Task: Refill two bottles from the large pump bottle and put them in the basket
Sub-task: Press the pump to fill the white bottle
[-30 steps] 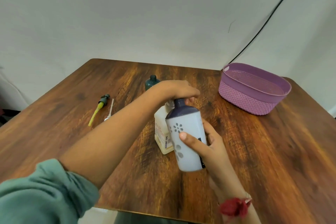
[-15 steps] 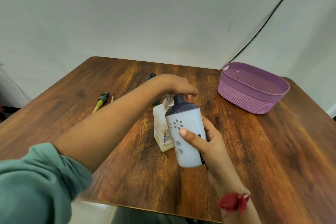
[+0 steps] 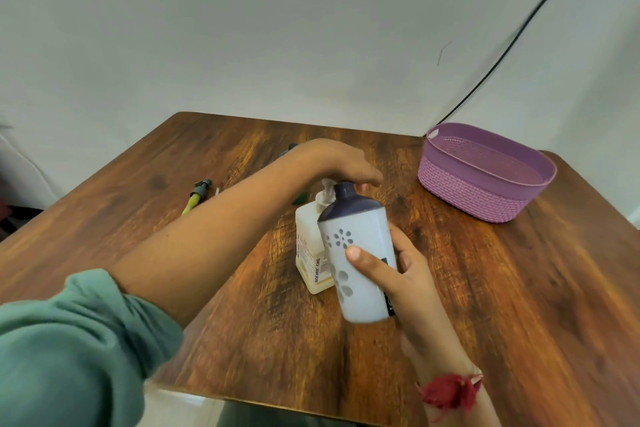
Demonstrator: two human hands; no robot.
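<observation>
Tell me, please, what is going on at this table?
A person is refilling a white flowered bottle from the pump bottle. The right hand grips it tilted, neck by the pump spout; the left hand rests on the pump head. The purple basket stands apart at the far right.

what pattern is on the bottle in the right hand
Grey flower shapes on the white bottle, dark navy shoulder; head view.

Pump bottle [image 3: 309,255] standing upright on table [image 3: 526,288]. Left hand [image 3: 341,166] lying over its pump head. Right hand [image 3: 407,276] gripping white flower-print bottle [image 3: 360,267], tilting it, dark neck sitting just beside pump head. Purple basket [image 3: 485,180] sitting well right of pump bottle; yellow-green nozzle [image 3: 196,197] lying well left of it.
</observation>
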